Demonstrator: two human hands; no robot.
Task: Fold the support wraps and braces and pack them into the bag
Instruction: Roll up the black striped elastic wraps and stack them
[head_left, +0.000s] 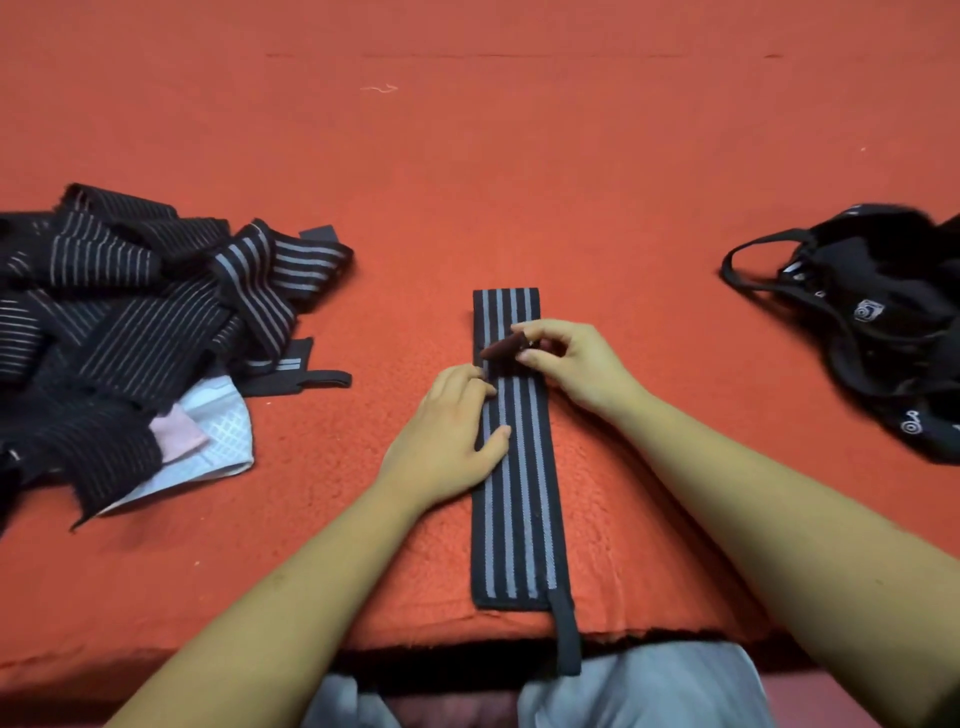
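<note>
Here the left hand (447, 431) rests open-fingered on the striped wrap (519, 519); the right hand (566, 364) pinches its dark tab (501, 347).

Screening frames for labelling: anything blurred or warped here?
Head view: the small dark tab pinched by the right hand is blurred; the black fabric bag looks soft; the red felt surface bows at its near edge, wide-angle distortion; no glare.
</note>
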